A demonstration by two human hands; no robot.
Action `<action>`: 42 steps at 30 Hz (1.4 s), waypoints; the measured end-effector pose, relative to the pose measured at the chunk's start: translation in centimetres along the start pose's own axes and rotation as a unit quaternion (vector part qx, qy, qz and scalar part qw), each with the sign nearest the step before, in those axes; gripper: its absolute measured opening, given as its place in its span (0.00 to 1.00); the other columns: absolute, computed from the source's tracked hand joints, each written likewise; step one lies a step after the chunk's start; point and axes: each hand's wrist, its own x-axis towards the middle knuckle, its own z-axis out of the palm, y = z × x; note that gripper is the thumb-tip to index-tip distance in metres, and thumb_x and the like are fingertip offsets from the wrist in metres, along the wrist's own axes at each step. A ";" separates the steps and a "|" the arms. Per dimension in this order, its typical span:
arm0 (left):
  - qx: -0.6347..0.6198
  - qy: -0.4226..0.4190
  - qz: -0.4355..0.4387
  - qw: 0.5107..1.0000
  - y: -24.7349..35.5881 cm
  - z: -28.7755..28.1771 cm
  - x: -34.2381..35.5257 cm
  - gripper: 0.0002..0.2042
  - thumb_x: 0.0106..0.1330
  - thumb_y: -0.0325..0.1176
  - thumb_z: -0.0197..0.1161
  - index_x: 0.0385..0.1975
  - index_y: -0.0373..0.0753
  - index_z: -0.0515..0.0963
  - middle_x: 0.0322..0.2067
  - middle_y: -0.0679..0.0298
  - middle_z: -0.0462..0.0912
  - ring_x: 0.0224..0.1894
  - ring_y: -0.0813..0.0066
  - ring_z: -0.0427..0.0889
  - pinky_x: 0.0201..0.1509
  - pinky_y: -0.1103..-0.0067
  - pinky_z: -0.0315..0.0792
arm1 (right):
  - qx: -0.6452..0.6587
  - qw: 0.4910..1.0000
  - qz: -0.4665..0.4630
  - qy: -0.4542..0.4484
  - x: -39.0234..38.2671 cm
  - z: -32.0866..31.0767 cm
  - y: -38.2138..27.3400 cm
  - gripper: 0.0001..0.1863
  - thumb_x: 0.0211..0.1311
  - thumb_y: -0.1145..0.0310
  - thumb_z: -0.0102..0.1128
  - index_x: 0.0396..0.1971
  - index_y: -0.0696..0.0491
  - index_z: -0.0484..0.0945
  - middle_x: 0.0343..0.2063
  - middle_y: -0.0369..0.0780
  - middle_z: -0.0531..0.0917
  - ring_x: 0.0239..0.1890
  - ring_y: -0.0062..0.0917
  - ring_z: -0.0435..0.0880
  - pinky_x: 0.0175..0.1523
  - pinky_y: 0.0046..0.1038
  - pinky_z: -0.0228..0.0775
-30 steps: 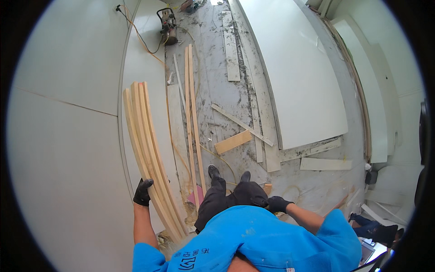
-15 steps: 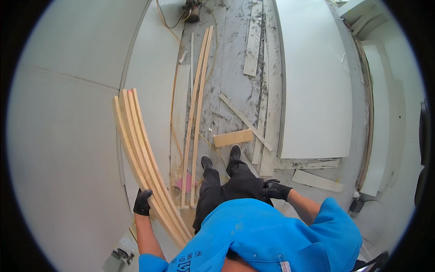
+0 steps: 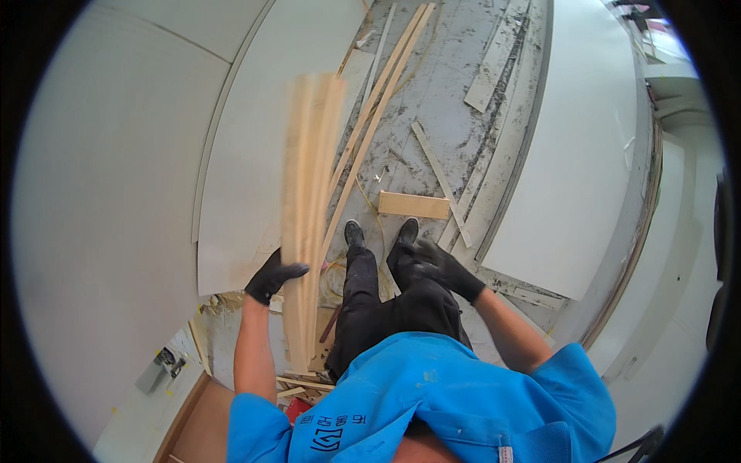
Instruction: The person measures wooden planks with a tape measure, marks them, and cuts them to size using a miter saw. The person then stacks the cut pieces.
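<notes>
A bundle of several pale wooden battens (image 3: pixel 302 185) stands on my left side, slightly blurred by motion. My left hand (image 3: pixel 276 276), in a black glove, is wrapped round the bundle toward its lower part, the thumb across its front. Over my right knee and shin is my right hand (image 3: pixel 438 270), also black-gloved. Its fingers reach forward and it holds nothing that I can see. Two long thin battens (image 3: pixel 378 116) lie on the floor just right of the bundle, partly hidden by it. A short wooden board (image 3: pixel 414 205) lies in front of my shoes.
A large white panel (image 3: pixel 575 170) lies to the right, and another white panel (image 3: pixel 247 154) is on the left. Narrow grey-white strips (image 3: pixel 444 185) lie on the dirty grey floor (image 3: pixel 432 77). A thin cable (image 3: pixel 370 207) runs near my feet. Wood offcuts (image 3: pixel 297 390) lie behind the bundle's lower end.
The bundle in my left hand has swung to the right and stands straighter. My right hand has moved from beside my hip forward over my knee. The view has turned.
</notes>
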 end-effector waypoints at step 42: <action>0.491 -0.041 0.210 0.845 -13.8 8.4 23.8 0.51 0.44 0.59 0.68 0.64 0.33 0.53 0.45 0.48 0.73 0.49 0.51 0.68 0.56 0.59 0.53 | 0.461 0.859 0.057 0.214 18.7 1.0 11.8 0.31 0.52 0.58 0.63 0.53 0.59 0.66 0.41 0.44 0.78 0.41 0.29 0.80 0.45 0.29 0.76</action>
